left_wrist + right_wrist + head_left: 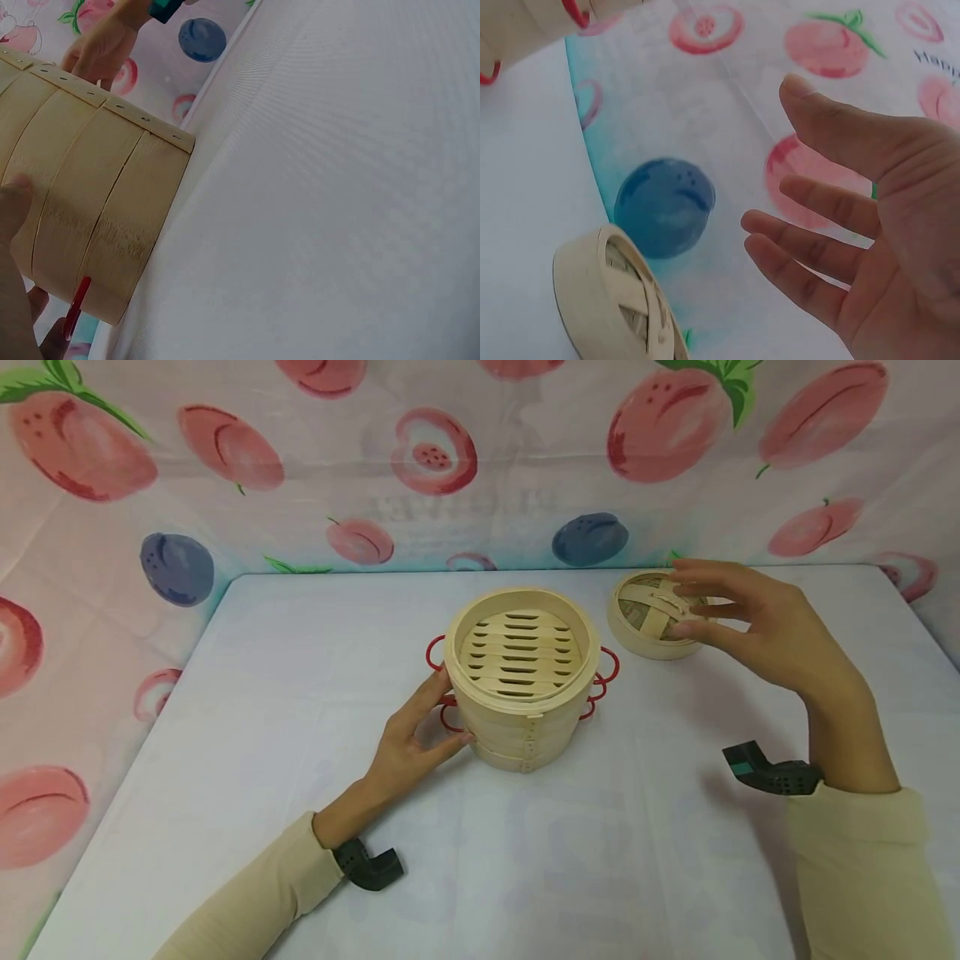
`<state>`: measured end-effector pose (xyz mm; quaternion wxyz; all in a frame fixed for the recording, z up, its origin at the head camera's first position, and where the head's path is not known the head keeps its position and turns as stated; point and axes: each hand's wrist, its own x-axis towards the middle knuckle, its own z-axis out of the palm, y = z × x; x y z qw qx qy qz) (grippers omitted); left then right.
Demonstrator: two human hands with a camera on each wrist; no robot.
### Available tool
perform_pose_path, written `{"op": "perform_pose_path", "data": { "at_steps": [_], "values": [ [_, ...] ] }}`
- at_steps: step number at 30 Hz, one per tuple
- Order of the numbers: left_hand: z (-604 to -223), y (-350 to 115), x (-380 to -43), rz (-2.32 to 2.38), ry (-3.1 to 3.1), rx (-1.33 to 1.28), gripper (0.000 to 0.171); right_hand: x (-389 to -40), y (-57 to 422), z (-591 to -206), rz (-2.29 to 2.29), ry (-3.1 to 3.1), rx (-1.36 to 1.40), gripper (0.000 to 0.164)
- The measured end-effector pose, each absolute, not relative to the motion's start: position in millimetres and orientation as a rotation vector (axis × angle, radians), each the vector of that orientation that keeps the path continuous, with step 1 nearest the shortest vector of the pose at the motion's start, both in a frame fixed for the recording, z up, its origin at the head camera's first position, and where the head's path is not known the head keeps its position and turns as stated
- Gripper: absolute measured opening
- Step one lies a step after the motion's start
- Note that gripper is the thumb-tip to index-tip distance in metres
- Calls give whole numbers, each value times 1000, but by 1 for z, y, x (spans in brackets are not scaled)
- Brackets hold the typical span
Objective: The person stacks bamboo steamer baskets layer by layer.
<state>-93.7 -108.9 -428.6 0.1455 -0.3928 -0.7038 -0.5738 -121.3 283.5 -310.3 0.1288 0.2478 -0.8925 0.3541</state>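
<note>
A round bamboo steamer (495,722) of stacked tiers stands upright on the table, its top tier uncovered with a slatted floor. Red loop handles stick out on both sides. At its left side my left hand (405,739) grips the wall, thumb toward the front and fingers farther back; the left wrist view shows the thumb on the bamboo and fingertips near a red handle (75,307). Behind and to the right lies the woven steamer lid (648,647). My right hand (772,631) is raised beside it, fingers apart and nothing held; the right wrist view shows a gap to the lid (585,292).
A white cloth covers the table (300,652). Behind its far edge hangs a curtain (517,452) printed with pink and blue fruit, which also runs along the left side. Dark camera mounts (367,866) sit at both wrists.
</note>
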Motion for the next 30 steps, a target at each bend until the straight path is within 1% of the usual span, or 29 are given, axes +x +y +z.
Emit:
{"op": "perform_pose_path", "data": {
  "at_steps": [6,12,22,30],
  "values": [
    [-429,-109,-94,-1644,-2026,-1128,74,-129,300,-322,1102,-2670,552,54],
    [-428,-109,-94,-1645,-2026,-1135,74,-136,315,-338,1249,-2717,378,49],
    [-429,-110,-94,-1658,-2046,-1128,75,-144,331,-368,1295,-2744,223,44],
    [-427,-109,-93,-1667,-2035,-1139,75,-144,339,-385,1348,-2759,116,44]
  ]
}}
